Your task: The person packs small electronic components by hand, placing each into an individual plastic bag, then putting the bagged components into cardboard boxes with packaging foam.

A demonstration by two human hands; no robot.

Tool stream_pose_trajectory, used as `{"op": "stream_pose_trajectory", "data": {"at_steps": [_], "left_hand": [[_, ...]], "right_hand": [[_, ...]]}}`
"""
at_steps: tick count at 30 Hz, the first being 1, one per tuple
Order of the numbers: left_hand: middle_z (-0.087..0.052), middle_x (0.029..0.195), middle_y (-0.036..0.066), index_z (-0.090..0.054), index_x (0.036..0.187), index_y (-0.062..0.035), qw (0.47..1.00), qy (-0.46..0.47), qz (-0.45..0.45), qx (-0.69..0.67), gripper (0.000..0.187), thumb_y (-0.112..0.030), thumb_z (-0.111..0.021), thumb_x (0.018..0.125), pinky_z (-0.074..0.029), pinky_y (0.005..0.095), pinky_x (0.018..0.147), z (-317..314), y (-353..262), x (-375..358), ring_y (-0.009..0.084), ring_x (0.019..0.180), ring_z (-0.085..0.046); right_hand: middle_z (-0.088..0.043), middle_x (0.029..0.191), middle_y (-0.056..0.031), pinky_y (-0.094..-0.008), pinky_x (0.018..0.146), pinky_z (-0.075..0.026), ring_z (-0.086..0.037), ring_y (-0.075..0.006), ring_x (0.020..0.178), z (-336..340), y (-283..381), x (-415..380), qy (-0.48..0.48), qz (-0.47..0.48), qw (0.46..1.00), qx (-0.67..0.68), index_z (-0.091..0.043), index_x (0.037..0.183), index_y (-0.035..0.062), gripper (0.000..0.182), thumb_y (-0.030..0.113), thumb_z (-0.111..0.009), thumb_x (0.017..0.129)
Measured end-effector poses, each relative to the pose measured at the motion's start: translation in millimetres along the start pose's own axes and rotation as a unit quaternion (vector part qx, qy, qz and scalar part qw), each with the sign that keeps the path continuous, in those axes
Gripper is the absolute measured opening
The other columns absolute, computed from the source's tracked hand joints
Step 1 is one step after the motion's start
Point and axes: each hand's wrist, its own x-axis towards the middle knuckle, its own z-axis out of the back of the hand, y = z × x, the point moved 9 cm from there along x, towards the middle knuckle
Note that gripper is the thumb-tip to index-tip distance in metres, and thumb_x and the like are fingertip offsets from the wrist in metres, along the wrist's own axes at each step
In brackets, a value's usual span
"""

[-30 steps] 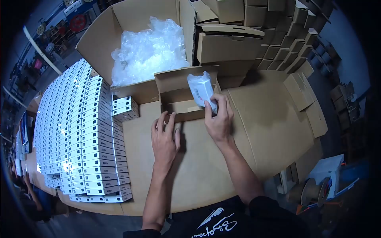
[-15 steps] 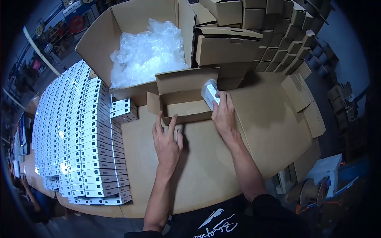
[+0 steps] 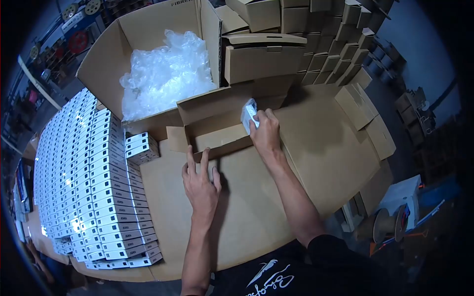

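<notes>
An open cardboard box (image 3: 224,149) lies on the table in front of me, its back flap raised and its left flap folded outward. Spread fingers of my left hand (image 3: 201,185) touch its front wall near the left corner, holding nothing. At the box's right end, my right hand (image 3: 267,132) is closed on a white packet (image 3: 250,117) with clear plastic wrap sticking out at its top. The packet stands tilted, partly inside the box; my fingers hide its right side. The rest of the box's visible floor is bare cardboard.
A big carton (image 3: 101,69) of clear plastic wrap (image 3: 165,74) stands behind the box. Stacked small white boxes (image 3: 106,187) cover the left side, with a few more (image 3: 141,147) beside them. A closed brown carton (image 3: 264,61) stands behind; flattened cardboard (image 3: 358,111) lies right.
The camera view has shifted slightly, moving the scene left. My right hand has lowered the white packet a little at the box's right end. My left hand stays at the front wall.
</notes>
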Motion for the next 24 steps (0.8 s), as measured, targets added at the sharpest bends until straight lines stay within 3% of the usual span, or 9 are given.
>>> {"op": "stream_pose_trajectory", "data": {"at_steps": [3, 8, 11, 14, 17, 20, 22, 24], "left_hand": [[-0.036, 0.162, 0.016, -0.055, 0.147, -0.0222, 1.0, 0.003, 0.004, 0.017, 0.063, -0.009, -0.07, 0.087, -0.052, 0.0477, 0.099, -2, 6, -1, 0.0423, 0.115, -0.058], [-0.038, 0.159, 0.023, -0.056, 0.146, -0.0186, 0.999, -0.003, -0.03, -0.036, 0.064, -0.01, -0.071, 0.084, -0.05, 0.0512, 0.101, 0, 9, 1, 0.047, 0.116, -0.058], [-0.04, 0.159, 0.021, -0.056, 0.145, -0.016, 0.999, 0.02, -0.021, -0.02, 0.061, -0.009, -0.07, 0.086, -0.049, 0.0485, 0.103, 13, 6, 4, 0.0427, 0.117, -0.058], [-0.05, 0.149, 0.02, -0.06, 0.138, -0.012, 0.997, -0.009, -0.021, -0.078, 0.054, -0.005, -0.07, 0.085, -0.05, 0.0471, 0.101, 34, 18, 2, 0.0409, 0.117, -0.059], [-0.06, 0.132, 0.017, -0.065, 0.126, -0.0065, 0.989, -0.114, 0.015, -0.094, 0.042, 0.0, -0.068, 0.085, -0.051, 0.0454, 0.1, 66, 57, 6, 0.0382, 0.115, -0.061], [-0.057, 0.134, 0.022, -0.058, 0.13, 0.0031, 0.984, -0.177, 0.016, 0.014, 0.045, 0.003, -0.064, 0.086, -0.046, 0.0464, 0.106, 94, 94, 28, 0.0407, 0.123, -0.056], [-0.058, 0.133, 0.022, -0.056, 0.132, 0.0054, 0.984, -0.166, 0.015, 0.069, 0.045, 0.001, -0.062, 0.087, -0.044, 0.0477, 0.106, 95, 118, 42, 0.0413, 0.126, -0.054], [-0.059, 0.132, 0.022, -0.056, 0.133, 0.0054, 0.984, -0.15, 0.029, 0.091, 0.048, 0.002, -0.062, 0.086, -0.044, 0.0474, 0.108, 84, 138, 41, 0.0395, 0.129, -0.052]], "right_hand": [[-0.061, 0.09, -0.0214, -0.0483, 0.075, -0.052, -0.064, -0.0412, 0.081, -11, -5, 2, 0.027, -0.004, 0.999, -0.031, -0.069, 0.084, -0.0061, 0.013, -0.001, -0.079, 0.077], [-0.06, 0.089, -0.021, -0.0483, 0.081, -0.052, -0.063, -0.0402, 0.086, -9, -10, -3, 0.016, 0.009, 0.999, -0.042, -0.07, 0.083, -0.005, 0.008, 0.001, -0.075, 0.079], [-0.059, 0.127, -0.0203, -0.0454, 0.1, -0.05, -0.06, -0.0397, 0.118, -8, -1, -8, 0.081, 0.022, 0.996, -0.044, -0.073, 0.103, -0.0039, 0.018, 0.004, -0.069, 0.088], [-0.054, 0.14, -0.0206, -0.048, 0.111, -0.042, -0.049, -0.0408, 0.135, -2, 34, -26, 0.025, 0.117, 0.967, -0.226, -0.07, 0.116, -0.0029, 0.028, 0.003, -0.067, 0.089], [-0.051, 0.141, -0.0218, -0.0516, 0.116, -0.037, -0.043, -0.0433, 0.139, 11, 93, -36, 0.029, 0.106, 0.994, -0.008, -0.066, 0.121, -0.0011, 0.032, 0.001, -0.065, 0.089], [-0.053, 0.136, -0.0217, -0.0499, 0.109, -0.044, -0.053, -0.042, 0.128, -1, 166, -59, 0.071, 0.177, 0.972, 0.135, -0.063, 0.12, 0.0002, 0.036, -0.002, -0.066, 0.084], [-0.052, 0.135, -0.0237, -0.048, 0.105, -0.047, -0.056, -0.0422, 0.124, -27, 214, -74, 0.143, 0.221, 0.938, 0.225, -0.06, 0.124, -0.0017, 0.042, -0.003, -0.066, 0.082], [-0.052, 0.134, -0.026, -0.0469, 0.108, -0.045, -0.053, -0.0442, 0.126, -60, 243, -83, 0.193, 0.251, 0.92, 0.23, -0.055, 0.13, -0.0038, 0.049, -0.002, -0.065, 0.082]]}}
